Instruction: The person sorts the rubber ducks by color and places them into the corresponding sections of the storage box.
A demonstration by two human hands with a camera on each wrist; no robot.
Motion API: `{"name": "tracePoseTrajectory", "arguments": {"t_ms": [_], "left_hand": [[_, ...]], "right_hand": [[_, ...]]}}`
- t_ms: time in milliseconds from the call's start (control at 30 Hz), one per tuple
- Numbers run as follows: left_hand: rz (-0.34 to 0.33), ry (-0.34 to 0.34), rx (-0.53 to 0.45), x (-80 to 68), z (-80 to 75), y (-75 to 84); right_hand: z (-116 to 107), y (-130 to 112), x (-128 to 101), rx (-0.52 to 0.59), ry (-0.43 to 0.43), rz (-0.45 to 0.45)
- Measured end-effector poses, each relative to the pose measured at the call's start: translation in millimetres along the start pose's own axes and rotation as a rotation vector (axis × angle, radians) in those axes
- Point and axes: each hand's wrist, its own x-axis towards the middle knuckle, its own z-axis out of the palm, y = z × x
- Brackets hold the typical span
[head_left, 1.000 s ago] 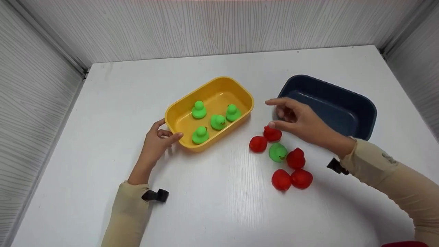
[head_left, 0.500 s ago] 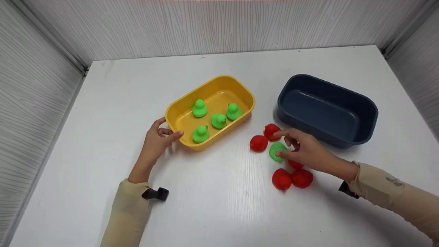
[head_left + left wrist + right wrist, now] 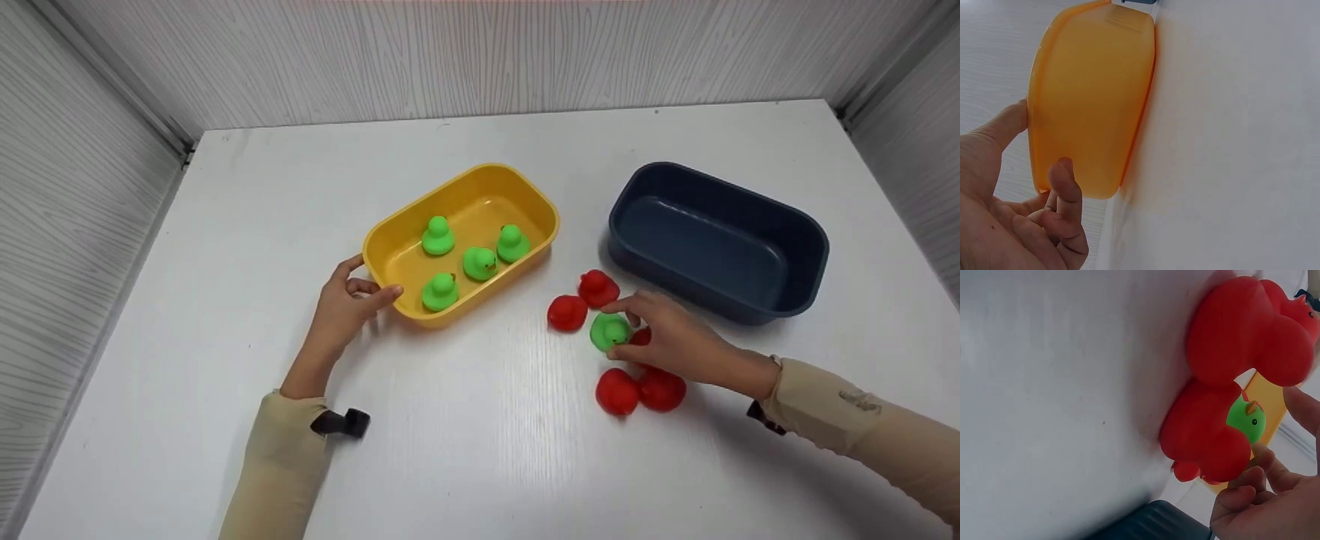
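My left hand [image 3: 345,311] grips the corner of a yellow plastic tub [image 3: 405,210], thumb at the rim and other fingers curled beside the outer wall [image 3: 1089,101]. Several green toy ducks [image 3: 439,236] sit inside that tub. Over the loose ducks on the table, my right hand [image 3: 679,341] has thumb and index finger apart, on either side of a green duck [image 3: 609,331]. That duck's head [image 3: 1248,422] shows past the red ducks [image 3: 1207,433] in the right wrist view. One red duck [image 3: 641,337] is partly hidden under the right hand.
A dark blue tub [image 3: 712,232] stands at the right, behind the right hand. Two red ducks [image 3: 567,313] lie left of and behind the green one, and two more [image 3: 619,391] lie in front. White wood-grain panels [image 3: 480,60] enclose the table.
My right hand has come away from the dark blue tub, toward the front, and lowered around the loose green duck. My left hand keeps its place on the yellow tub.
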Motion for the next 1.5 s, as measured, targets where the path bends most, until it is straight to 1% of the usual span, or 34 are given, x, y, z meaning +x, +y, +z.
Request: {"name": "tracePoseTrajectory", "arguments": {"t_ms": [133, 267, 367, 500, 667, 967, 1100, 1200, 1367, 1500], "left_hand": [[-0.005, 0.004, 0.012, 0.6, -0.3, -0.7], [-0.003, 0.003, 0.013, 0.5, -1.1, -1.7], [0.003, 0.002, 0.003, 0.3, -1.1, -1.9], [0.001, 0.001, 0.004, 0.3, -0.2, -0.6], [-0.009, -0.003, 0.013, -0.4, 0.6, 1.3], [-0.015, -0.001, 0.018, 0.2, 0.0, 1.1], [-0.019, -0.006, 0.018, 0.5, -0.1, 1.6], [-0.014, -0.01, 0.015, 0.1, -0.5, 2.2], [-0.013, -0.004, 0.03, -0.5, -0.8, 2.7], [-0.016, 0.0, 0.034, -0.4, -0.3, 1.7]], "right_hand": [[2.1, 2.5, -0.9, -0.11, 0.0, -0.018], [4.1, 5.5, -1.0, -0.182, 0.022, -0.055], [4.7, 6.8, -0.4, -0.208, 0.032, -0.06], [4.5, 6.7, -0.1, -0.212, 0.032, -0.054], [0.8, 1.0, -2.1, -0.168, 0.02, -0.054], [-13.1, -18.6, -3.0, -0.021, -0.015, -0.019], [-20.8, -27.3, -2.0, 0.048, -0.009, -0.005], [-27.3, -33.8, -2.1, 0.091, 0.026, -0.041], [-34.7, -43.6, -1.9, 0.122, 0.111, -0.173], [-40.7, -52.2, 1.1, 0.153, 0.149, -0.225]]}}
